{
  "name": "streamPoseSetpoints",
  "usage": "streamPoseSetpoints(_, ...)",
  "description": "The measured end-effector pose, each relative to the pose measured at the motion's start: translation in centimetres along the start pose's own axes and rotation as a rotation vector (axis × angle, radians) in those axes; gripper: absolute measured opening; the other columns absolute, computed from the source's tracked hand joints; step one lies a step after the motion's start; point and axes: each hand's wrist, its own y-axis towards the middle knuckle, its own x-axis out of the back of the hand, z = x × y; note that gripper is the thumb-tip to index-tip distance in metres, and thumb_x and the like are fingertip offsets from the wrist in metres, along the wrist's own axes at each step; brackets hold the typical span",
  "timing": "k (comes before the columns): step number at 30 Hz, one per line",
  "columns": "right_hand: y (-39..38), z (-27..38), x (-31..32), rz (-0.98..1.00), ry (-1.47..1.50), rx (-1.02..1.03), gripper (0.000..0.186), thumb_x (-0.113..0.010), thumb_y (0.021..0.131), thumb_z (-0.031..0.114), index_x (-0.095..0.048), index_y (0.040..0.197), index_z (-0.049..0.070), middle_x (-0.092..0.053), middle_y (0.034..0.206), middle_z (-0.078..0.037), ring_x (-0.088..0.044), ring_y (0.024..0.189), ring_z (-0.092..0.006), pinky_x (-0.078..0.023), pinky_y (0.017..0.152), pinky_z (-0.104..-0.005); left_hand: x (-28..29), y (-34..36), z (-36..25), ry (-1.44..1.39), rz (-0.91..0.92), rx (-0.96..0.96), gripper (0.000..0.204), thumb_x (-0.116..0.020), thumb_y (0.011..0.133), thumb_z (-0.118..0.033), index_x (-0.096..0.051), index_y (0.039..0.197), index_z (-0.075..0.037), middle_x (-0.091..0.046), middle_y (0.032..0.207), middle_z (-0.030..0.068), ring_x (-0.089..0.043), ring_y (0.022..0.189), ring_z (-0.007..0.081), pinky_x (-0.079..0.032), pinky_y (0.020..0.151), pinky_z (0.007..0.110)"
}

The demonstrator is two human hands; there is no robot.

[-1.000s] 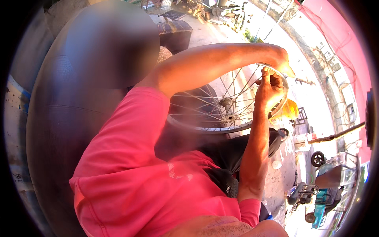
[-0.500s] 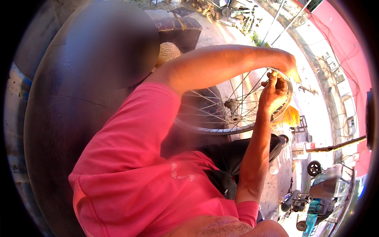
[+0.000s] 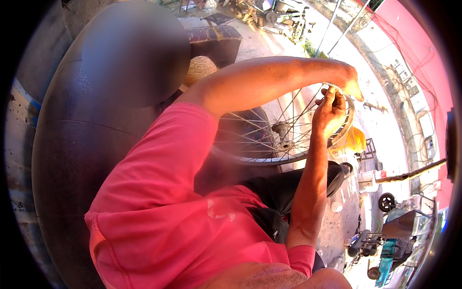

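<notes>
Spoked wheel: one, in front of the person, beside a dark-trousered leg. Right hand: thumb and fingers clamped on its rim. Left hand: at the rim's far side; grip cannot be told. White bucket: one, beside a stick; contents indiscernible.

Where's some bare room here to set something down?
Bare ground shows between the dark block, the left forearm and the clutter at the top; another patch lies between the right forearm and the dark machine. It's crowded at the spoked wheel's rim, with the left hand and right hand close together, and lower right around the teal vehicle.
</notes>
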Motion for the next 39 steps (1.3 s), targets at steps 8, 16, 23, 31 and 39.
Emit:
streamPoseSetpoints(8, 0.4, -1.1, -0.3, -0.074, 0.092, 0.067, 0.018, -0.069, 0.098, 0.017, -0.064, 0.098, 0.000, -0.071, 0.083, -0.009, -0.062, 0.059, -0.0104, -0.048, 0.053, -0.0213, -0.2, -0.6, -0.9, 0.010, -0.022, 0.013, 0.068, -0.068, 0.082, -0.062, -0.076, 0.104, 0.001, -0.075, 0.105, 0.0205, -0.070, 0.098, 0.0318, -0.053, 0.089, 0.043)
streamPoseSetpoints(16, -0.1, -0.2, 0.0, -0.045, 0.020, 0.026, 0.025, -0.065, 0.101, 0.024, -0.066, 0.099, 0.000, -0.071, 0.082, -0.007, -0.058, 0.057, -0.0090, -0.046, 0.054, -0.0220, -0.1, -1.0, -1.3, 0.017, -0.039, 0.044, 0.070, -0.074, 0.078, -0.065, -0.077, 0.106, 0.000, -0.074, 0.108, 0.0213, -0.070, 0.100, 0.0323, -0.053, 0.090, 0.044)
streamPoseSetpoints(23, 0.1, -0.2, 0.5, -0.032, -0.025, 0.030, 0.026, -0.066, 0.101, 0.025, -0.065, 0.102, 0.000, -0.070, 0.082, -0.008, -0.059, 0.059, -0.0095, -0.047, 0.054, -0.0222, 0.0, -1.1, -1.9, 0.038, -0.011, 0.029, 0.068, -0.072, 0.081, -0.063, -0.076, 0.106, 0.001, -0.074, 0.108, 0.0220, -0.070, 0.099, 0.0333, -0.053, 0.090, 0.045)
streamPoseSetpoints(31, 0.8, -1.5, 0.2, -0.103, 0.116, 0.062, 0.019, -0.070, 0.098, 0.019, -0.064, 0.100, 0.001, -0.071, 0.083, -0.010, -0.061, 0.060, -0.0104, -0.049, 0.054, -0.0222, 0.0, -1.7, -2.7, 0.047, 0.002, 0.052, 0.066, -0.070, 0.085, -0.062, -0.077, 0.104, 0.001, -0.074, 0.104, 0.0212, -0.070, 0.096, 0.0327, -0.053, 0.089, 0.045)
streamPoseSetpoints(39, 0.4, -0.6, 1.0, -0.065, -0.044, 0.039, 0.027, -0.066, 0.101, 0.027, -0.066, 0.102, 0.000, -0.071, 0.084, -0.008, -0.060, 0.060, -0.0099, -0.048, 0.055, -0.0229, -0.5, -1.0, -2.9, 0.031, -0.036, 0.032, 0.066, -0.071, 0.084, -0.061, -0.076, 0.101, 0.002, -0.073, 0.103, 0.0217, -0.069, 0.094, 0.0338, -0.053, 0.087, 0.045)
